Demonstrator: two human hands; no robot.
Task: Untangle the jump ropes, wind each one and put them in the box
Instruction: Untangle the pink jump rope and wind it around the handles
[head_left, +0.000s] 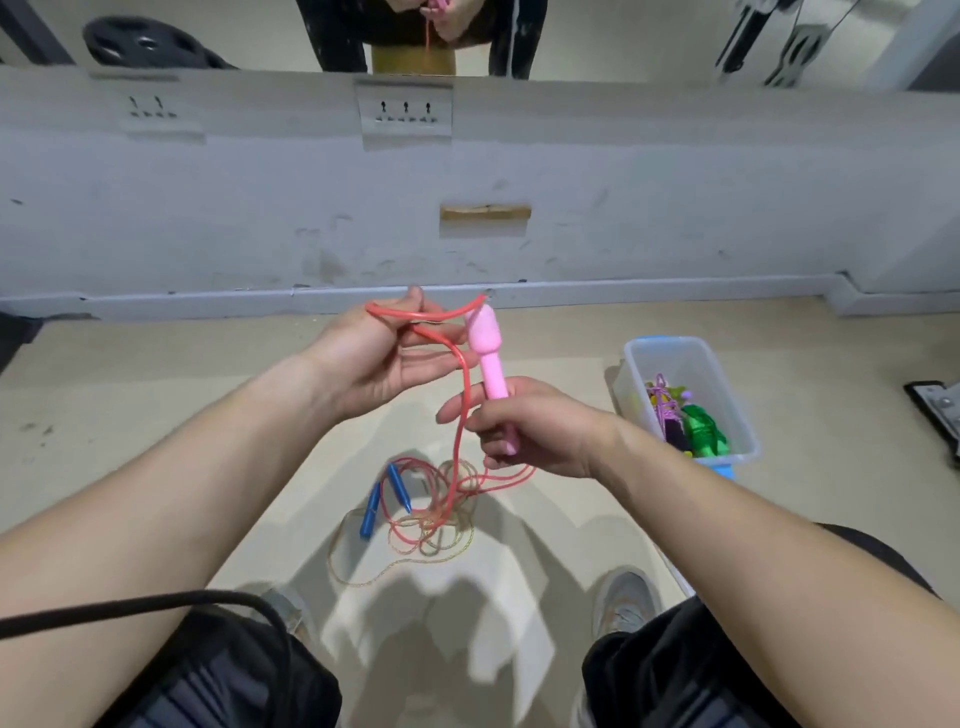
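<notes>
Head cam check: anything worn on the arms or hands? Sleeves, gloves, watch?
Nothing visible. Left hand and right hand: no gloves, rings or watch; arms bare to the frame edge, no sleeves. A black cable runs below the left arm.

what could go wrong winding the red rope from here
1. The red rope runs from the left hand down into the floor pile, crossed with the yellow rope; pulling up may tighten the tangle or drag the blue handles along.
2. The loop lies loose over the left hand's fingers and could slide off while the right hand moves the pink handle.
</notes>
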